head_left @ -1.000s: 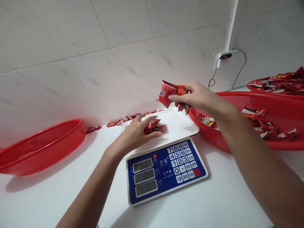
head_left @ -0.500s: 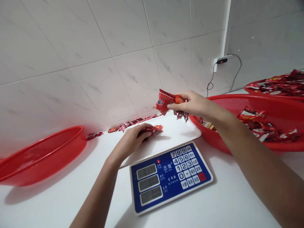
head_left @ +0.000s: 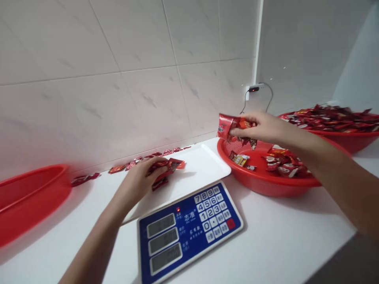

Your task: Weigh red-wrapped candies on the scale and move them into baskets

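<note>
My left hand (head_left: 145, 177) is over the left part of the white scale tray (head_left: 204, 159), its fingers closed round a few small red snack packets (head_left: 174, 165). My right hand (head_left: 260, 124) is raised above the near-left rim of a red plastic basket (head_left: 266, 188). It grips several small packets, among them a red one with dark lettering (head_left: 225, 125) and an orange one. More red packets (head_left: 286, 163) lie in that basket, with a yellow-and-white one (head_left: 239, 159) apart from them. In front of the tray is the scale's blue keypad panel (head_left: 189, 234); its display digits are blurred.
A row of red packets (head_left: 133, 162) lies along the tiled wall behind the tray. Another red basket (head_left: 38, 193) stands at the left. A heaped basket of packets (head_left: 334, 118) is at the back right. A power strip with cable (head_left: 253, 90) is on the wall.
The camera has turned to the right. My right hand, holding its packets, has moved right from above the tray to above the basket. My left hand stays at the tray with its packets.
</note>
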`<state>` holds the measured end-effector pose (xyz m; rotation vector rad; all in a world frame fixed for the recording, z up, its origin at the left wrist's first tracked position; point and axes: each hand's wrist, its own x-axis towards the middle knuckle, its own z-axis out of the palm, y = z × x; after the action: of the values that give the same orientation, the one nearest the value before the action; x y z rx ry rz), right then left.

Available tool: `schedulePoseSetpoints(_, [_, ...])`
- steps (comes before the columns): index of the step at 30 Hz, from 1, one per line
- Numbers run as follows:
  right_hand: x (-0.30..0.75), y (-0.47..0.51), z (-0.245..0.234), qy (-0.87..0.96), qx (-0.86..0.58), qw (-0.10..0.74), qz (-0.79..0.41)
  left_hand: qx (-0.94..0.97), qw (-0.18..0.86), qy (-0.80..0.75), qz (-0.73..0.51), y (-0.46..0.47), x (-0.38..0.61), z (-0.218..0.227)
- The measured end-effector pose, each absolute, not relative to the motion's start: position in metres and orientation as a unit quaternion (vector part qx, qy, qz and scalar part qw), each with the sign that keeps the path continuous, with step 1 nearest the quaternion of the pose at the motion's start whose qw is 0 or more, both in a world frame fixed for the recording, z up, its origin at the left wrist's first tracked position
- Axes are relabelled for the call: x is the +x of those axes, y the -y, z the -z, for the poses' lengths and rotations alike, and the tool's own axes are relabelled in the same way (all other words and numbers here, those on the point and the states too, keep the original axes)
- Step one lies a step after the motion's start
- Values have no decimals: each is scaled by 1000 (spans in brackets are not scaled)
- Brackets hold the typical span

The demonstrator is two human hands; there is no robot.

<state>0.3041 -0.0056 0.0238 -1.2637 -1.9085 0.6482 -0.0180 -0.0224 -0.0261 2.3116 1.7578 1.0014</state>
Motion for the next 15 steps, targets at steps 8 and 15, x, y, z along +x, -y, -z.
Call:
schedulePoseSetpoints(8, [345, -14, -5, 747, -628, 198, -94, 690, 30, -613, -383, 29, -18, 16])
schedulePoseSetpoints(15, [353, -12, 2, 716, -641, 250, -118, 674, 37, -612, -412, 39, -10, 11])
